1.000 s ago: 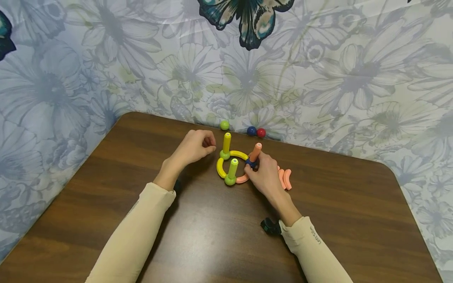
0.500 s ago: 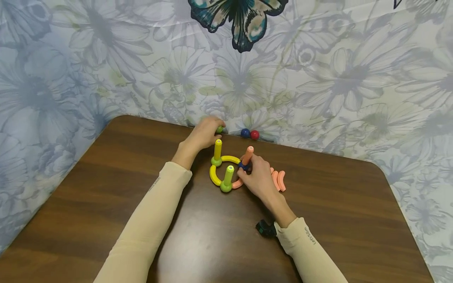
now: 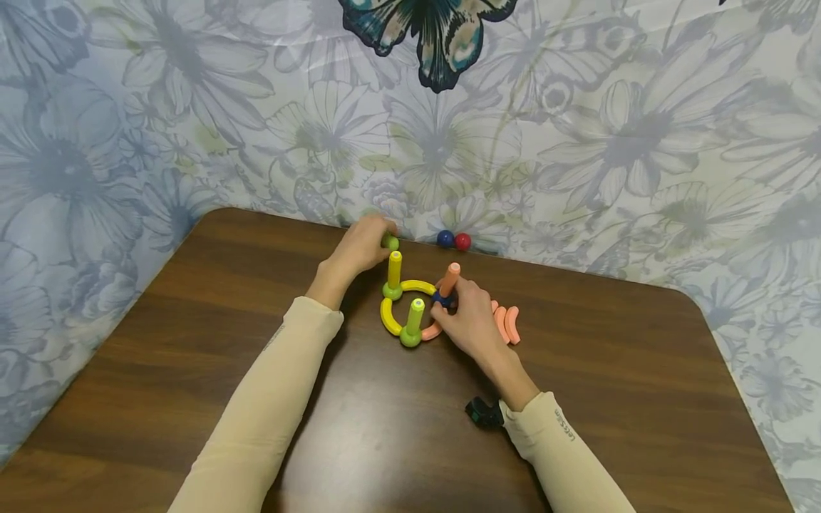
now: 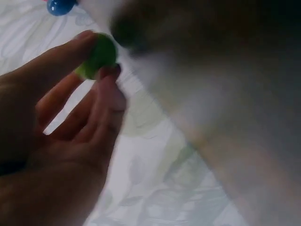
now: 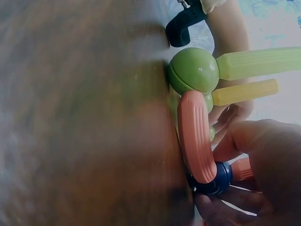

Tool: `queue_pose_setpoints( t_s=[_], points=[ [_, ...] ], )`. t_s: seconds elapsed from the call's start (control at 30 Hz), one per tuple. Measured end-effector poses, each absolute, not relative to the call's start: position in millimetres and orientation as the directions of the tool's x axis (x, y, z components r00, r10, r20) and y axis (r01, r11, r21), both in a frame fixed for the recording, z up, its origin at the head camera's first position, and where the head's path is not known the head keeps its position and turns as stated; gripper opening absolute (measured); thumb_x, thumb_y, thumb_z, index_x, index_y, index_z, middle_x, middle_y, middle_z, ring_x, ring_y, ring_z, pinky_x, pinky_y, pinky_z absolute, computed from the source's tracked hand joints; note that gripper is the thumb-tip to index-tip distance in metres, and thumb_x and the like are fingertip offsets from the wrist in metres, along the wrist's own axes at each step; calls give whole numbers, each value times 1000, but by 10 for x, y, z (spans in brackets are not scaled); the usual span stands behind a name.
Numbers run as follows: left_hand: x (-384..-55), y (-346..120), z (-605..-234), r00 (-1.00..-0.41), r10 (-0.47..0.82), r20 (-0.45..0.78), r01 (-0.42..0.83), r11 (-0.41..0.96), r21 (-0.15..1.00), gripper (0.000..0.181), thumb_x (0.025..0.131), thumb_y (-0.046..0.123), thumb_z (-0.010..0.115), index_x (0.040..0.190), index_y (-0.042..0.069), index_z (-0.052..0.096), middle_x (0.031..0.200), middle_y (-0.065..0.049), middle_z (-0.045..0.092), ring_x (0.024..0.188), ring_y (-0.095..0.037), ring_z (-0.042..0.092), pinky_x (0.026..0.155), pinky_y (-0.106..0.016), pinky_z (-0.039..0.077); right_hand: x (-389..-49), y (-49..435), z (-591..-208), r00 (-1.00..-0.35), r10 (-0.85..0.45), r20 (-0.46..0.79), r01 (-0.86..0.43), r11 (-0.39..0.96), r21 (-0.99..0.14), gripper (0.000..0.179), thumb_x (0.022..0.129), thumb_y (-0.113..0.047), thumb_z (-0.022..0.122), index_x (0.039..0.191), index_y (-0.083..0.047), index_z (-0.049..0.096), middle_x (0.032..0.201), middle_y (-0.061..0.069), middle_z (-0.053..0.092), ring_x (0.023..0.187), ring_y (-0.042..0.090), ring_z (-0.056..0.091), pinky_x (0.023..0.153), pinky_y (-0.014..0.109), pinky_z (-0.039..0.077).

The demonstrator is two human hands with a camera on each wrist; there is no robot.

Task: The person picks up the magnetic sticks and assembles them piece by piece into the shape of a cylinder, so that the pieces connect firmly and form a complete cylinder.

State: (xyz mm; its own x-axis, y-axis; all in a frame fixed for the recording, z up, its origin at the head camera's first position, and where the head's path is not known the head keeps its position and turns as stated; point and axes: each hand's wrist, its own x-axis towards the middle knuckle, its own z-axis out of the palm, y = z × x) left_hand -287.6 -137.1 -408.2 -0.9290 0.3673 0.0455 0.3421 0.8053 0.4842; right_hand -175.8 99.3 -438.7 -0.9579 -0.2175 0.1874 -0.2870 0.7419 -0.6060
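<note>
On the table, a ring of yellow curved pieces (image 3: pixel 389 318) and a salmon curved piece (image 5: pixel 195 136) is joined by balls. From two green balls rise a yellow rod (image 3: pixel 395 271) and a light green rod (image 3: pixel 415 318); a salmon rod (image 3: pixel 451 278) stands on the dark blue ball (image 5: pixel 221 178). My right hand (image 3: pixel 473 320) holds that blue ball between thumb and fingers at the ring's right side. Behind the ring, my left hand (image 3: pixel 360 246) pinches a loose green ball (image 4: pixel 100 55) with thumb and fingertips, near the table's back edge.
A blue ball (image 3: pixel 445 239) and a red ball (image 3: pixel 462 241) lie side by side at the back edge, against the floral cloth (image 3: pixel 577 178). Spare salmon curved pieces (image 3: pixel 511 325) lie just right of my right hand.
My left hand has moved from beside the yellow rod back to the green ball, taken hold of it, and shifted it slightly left and forward. The right hand stays at the blue ball.
</note>
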Motion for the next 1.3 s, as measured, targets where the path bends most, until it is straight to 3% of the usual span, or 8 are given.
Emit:
queue_pose_setpoints(
  t_s=[0.17, 0.27, 0.5, 0.63, 0.77, 1.0, 1.3],
  points=[
    [-2753, -1518, -3889, -943, 322, 90, 299, 694, 654, 26, 95, 14, 78, 120, 6, 75, 111, -13, 73, 97, -30, 67, 84, -43, 56, -1767, 989, -4356, -955, -223, 194, -295, 731, -615, 21, 87, -15, 75, 108, -10, 70, 102, 7, 72, 89, 25, 63, 81, 42, 52],
    [-2620, -1589, -3761, -936, 319, 146, 326, 639, 696, 26, 94, 19, 79, 118, 9, 76, 106, -10, 73, 90, -26, 67, 75, -41, 54, -1756, 1000, -4357, -955, -226, 193, -297, 726, -620, 20, 88, -14, 75, 106, -10, 69, 106, 7, 73, 91, 25, 64, 81, 42, 54],
    [-2373, -1648, -3505, -911, 329, 248, 394, 516, 761, 28, 94, 21, 79, 121, 15, 77, 107, -1, 75, 89, -18, 66, 79, -38, 56, -1752, 1058, -4380, -954, -228, 194, -300, 719, -628, 19, 89, -14, 74, 106, -10, 68, 108, 8, 73, 91, 25, 64, 82, 42, 53],
    [-2300, -1622, -3399, -863, 411, 293, 472, 452, 757, 26, 94, 21, 79, 120, 18, 77, 106, 3, 75, 90, -15, 66, 78, -38, 57, -1772, 1073, -4385, -952, -231, 201, -306, 722, -620, 21, 89, -14, 74, 108, -10, 68, 105, 7, 72, 90, 25, 64, 81, 42, 54],
    [-2259, -1631, -3339, -827, 488, 279, 506, 431, 747, 24, 93, 18, 80, 117, 19, 77, 102, 5, 74, 90, -14, 64, 75, -39, 56, -1797, 1066, -4388, -947, -244, 209, -322, 717, -618, 19, 89, -14, 74, 107, -10, 68, 103, 6, 72, 89, 24, 63, 80, 41, 53],
    [-2258, -1663, -3339, -775, 580, 253, 537, 392, 747, 26, 95, 12, 78, 121, 11, 76, 108, 1, 75, 96, -16, 65, 79, -42, 59, -1809, 1050, -4393, -948, -246, 205, -320, 707, -630, 16, 89, -14, 74, 104, -11, 68, 107, 7, 72, 91, 24, 64, 82, 41, 53],
    [-2260, -1642, -3382, -773, 586, 244, 524, 372, 766, 30, 93, 13, 82, 122, 16, 75, 106, 3, 74, 96, -16, 66, 80, -44, 59, -1806, 1058, -4386, -943, -255, 213, -332, 717, -612, 18, 89, -14, 73, 106, -9, 68, 105, 8, 72, 90, 24, 63, 80, 40, 52]
  ],
)
